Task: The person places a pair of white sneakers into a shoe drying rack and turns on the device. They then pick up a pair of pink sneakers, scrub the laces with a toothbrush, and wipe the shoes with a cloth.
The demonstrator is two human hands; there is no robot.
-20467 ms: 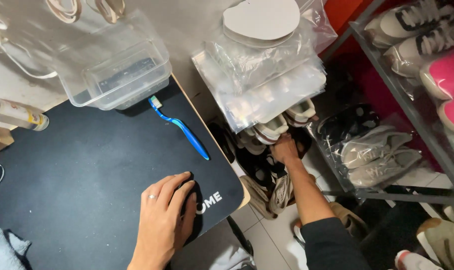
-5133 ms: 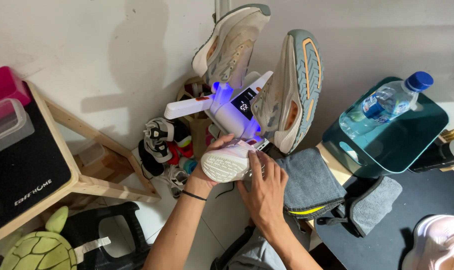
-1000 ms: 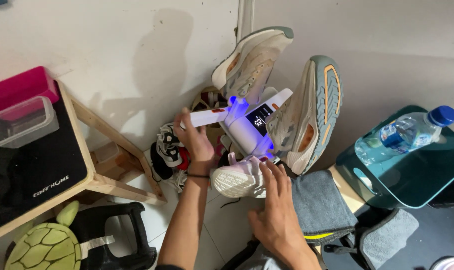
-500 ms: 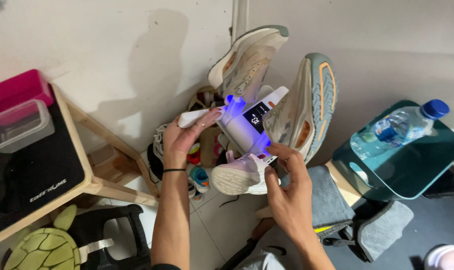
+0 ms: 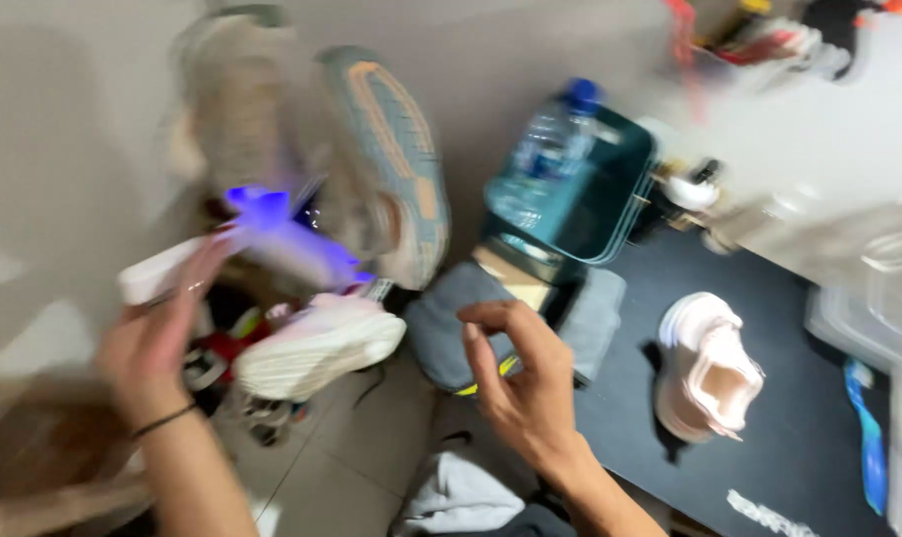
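The view is blurred by motion. My left hand [image 5: 158, 338] rests on the white arm of a shoe dryer [image 5: 272, 234] that glows blue, and its fingers seem to close on that arm. Two pale sneakers [image 5: 391, 169] hang sole-out on the dryer. A white sneaker [image 5: 317, 343] lies just below it, right of my left hand. My right hand [image 5: 525, 383] hovers apart from the white sneaker with its fingers loosely curled and nothing in them, above folded grey cloths [image 5: 451, 318].
A water bottle [image 5: 550, 149] lies on a teal glass tray [image 5: 610, 214]. A pink sneaker [image 5: 704, 368] and a blue toothbrush [image 5: 868, 438] lie on a black mat [image 5: 789, 447]. Clear plastic boxes [image 5: 868, 308] stand at the right. More shoes are piled under the dryer.
The view has swung right, bringing in the black mat and pink sneaker. My right hand has come off the white sneaker and drawn back. My left hand stays at the dryer's white arm.
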